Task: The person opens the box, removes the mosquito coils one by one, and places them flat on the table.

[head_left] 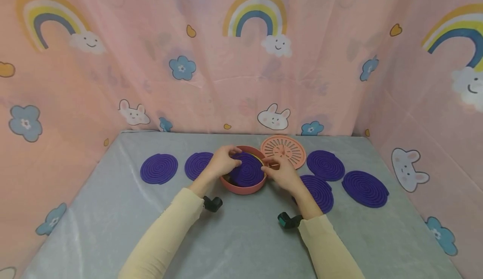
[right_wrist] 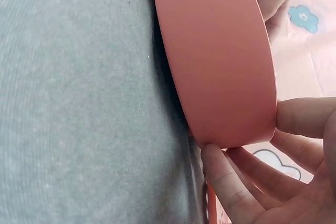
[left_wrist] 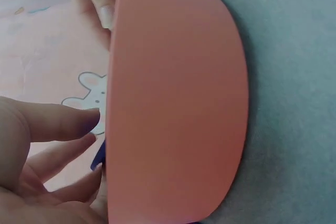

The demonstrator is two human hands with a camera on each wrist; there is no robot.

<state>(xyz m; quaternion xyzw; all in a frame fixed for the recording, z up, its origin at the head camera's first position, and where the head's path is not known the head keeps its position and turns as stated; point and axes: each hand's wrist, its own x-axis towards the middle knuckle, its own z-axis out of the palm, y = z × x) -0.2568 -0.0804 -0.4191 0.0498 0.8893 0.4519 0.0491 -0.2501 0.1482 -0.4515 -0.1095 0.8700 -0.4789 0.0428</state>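
Note:
A round pink mosquito coil holder sits on the table with a purple mosquito coil in its opening. The coil lies slightly tilted, and a bit of yellow shows behind its far edge. At the coil's left edge, my left hand pinches it between thumb and fingers. My right hand grips the holder's right side; in the right wrist view its thumb touches the rim and its fingers lie against the wall. The wall hides most of the coil in the left wrist view.
The slotted pink lid lies behind the holder, to its right. More purple coils lie flat: one at far left, one partly behind the left hand, and several at right, including one. A patterned curtain surrounds the grey tabletop.

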